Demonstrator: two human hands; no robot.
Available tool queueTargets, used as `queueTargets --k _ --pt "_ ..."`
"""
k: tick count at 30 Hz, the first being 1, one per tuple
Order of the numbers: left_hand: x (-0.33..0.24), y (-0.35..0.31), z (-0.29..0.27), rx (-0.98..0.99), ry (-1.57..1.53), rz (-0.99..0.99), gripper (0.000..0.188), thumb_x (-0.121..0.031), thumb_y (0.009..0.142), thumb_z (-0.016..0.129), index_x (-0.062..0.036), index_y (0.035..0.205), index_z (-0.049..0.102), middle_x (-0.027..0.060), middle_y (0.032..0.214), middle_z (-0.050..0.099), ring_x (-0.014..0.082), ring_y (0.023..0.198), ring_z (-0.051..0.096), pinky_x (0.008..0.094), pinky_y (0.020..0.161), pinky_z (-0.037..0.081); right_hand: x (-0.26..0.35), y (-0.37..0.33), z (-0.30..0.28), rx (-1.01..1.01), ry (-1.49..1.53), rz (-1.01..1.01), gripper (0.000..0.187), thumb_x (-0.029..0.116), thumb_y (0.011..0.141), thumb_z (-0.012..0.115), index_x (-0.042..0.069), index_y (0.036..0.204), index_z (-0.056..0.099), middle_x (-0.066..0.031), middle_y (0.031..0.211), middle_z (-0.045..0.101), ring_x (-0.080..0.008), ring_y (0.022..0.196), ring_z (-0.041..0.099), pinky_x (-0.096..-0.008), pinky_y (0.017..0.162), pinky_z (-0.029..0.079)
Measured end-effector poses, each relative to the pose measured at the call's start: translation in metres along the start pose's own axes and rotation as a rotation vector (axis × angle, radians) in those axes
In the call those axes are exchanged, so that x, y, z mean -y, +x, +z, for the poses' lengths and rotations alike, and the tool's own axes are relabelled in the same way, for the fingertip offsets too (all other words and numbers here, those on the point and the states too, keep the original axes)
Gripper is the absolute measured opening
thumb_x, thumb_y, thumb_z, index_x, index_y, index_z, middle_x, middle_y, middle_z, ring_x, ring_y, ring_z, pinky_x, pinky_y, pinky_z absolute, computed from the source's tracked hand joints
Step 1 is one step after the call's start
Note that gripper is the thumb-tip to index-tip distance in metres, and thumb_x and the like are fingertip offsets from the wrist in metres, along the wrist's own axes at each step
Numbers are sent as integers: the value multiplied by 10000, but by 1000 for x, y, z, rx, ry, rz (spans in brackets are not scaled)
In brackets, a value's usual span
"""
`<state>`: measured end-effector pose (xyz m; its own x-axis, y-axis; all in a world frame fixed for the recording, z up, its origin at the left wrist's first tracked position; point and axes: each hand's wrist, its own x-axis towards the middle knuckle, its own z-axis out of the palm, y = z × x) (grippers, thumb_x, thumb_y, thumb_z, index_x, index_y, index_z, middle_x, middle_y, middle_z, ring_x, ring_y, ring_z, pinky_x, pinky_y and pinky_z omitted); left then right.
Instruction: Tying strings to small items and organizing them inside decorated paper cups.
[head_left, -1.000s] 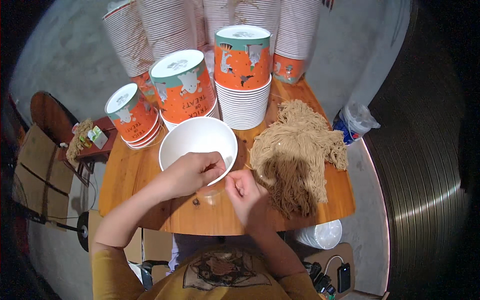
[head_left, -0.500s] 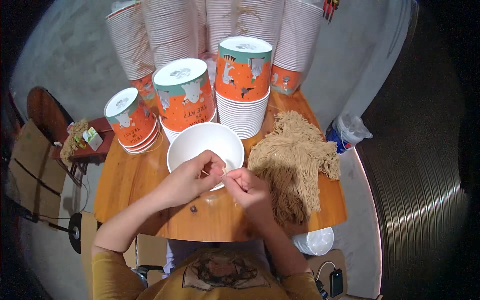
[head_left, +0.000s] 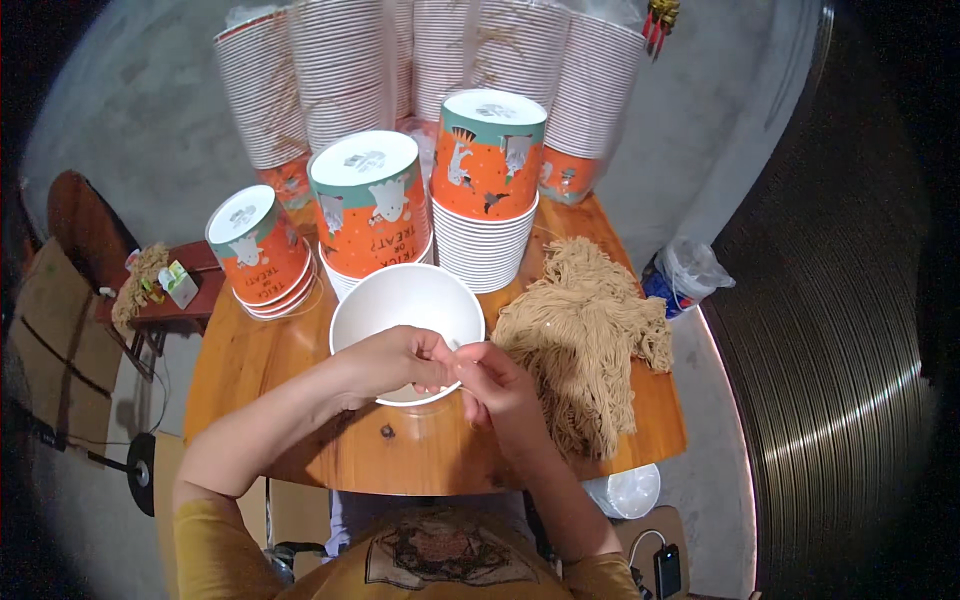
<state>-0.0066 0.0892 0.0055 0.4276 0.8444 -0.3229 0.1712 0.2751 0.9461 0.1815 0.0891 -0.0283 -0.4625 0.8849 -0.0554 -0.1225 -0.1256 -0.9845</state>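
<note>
A white-lined paper bucket [head_left: 390, 305] stands mouth up near the middle of the table, tilted toward me. At its near right rim, my left hand [head_left: 395, 362] and my right hand [head_left: 500, 392] meet fingertip to fingertip. Both are closed in a pinch on a thin, light cord, mostly hidden by the fingers. To the right of my right hand lies a big bundle of tan cord [head_left: 575, 345]. Behind the bucket, upside-down orange and green buckets stand in a tall stack [head_left: 490, 165], a middle stack [head_left: 368, 205] and a short stack [head_left: 258, 250] at left.
Tall plastic-wrapped stacks of buckets [head_left: 345, 75] line the back of the wooden table [head_left: 300, 440]. A bin with a plastic bag [head_left: 685, 275] stands off the right edge. At left is a small red table [head_left: 190, 290]; a black power bank [head_left: 667, 570] lies low at right.
The view has shifted slightly, so the table sits lower. My fingertips have drawn closer together, and my right hand has turned, with its fingers more curled.
</note>
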Motion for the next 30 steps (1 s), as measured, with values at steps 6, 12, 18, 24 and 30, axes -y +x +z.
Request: queueTargets --k 6,12,18,24,30 --pt "0 3 1 -58 -135 113 112 -85 842 639 -38 930 590 29 875 629 73 777 550 199 669 423 17 2 -28 140 -73 -162 212 140 932 528 79 1128 472 -15 708 541 -81 617 509 -234 574 419" --pt "-9 3 8 -11 -114 89 50 -119 854 600 -69 856 592 -20 780 597 41 671 496 188 622 385 61 16 -34 311 -447 -70 173 85 912 545 69 1084 525 6 855 560 -68 773 542 -237 670 446" --pt "-11 3 10 43 -6 100 84 -92 844 603 -53 915 624 -16 798 605 46 677 516 194 624 422 67 26 -26 302 -426 -171 129 109 901 579 52 1017 582 27 779 553 -41 722 522 -206 635 433" --pt "-9 5 12 60 -35 59 129 -174 880 634 -55 929 633 -38 790 589 42 679 498 185 619 408 23 27 -41 52 -591 -403 119 81 888 589 37 998 603 1 792 560 -51 635 527 -188 544 413" --pt "-10 10 16 17 -58 5 125 -180 885 639 -56 904 629 -44 758 573 34 646 468 177 600 392 10 0 -49 -118 -569 -586 107 69 851 625 43 954 616 -57 916 553 -112 696 544 -246 585 438"
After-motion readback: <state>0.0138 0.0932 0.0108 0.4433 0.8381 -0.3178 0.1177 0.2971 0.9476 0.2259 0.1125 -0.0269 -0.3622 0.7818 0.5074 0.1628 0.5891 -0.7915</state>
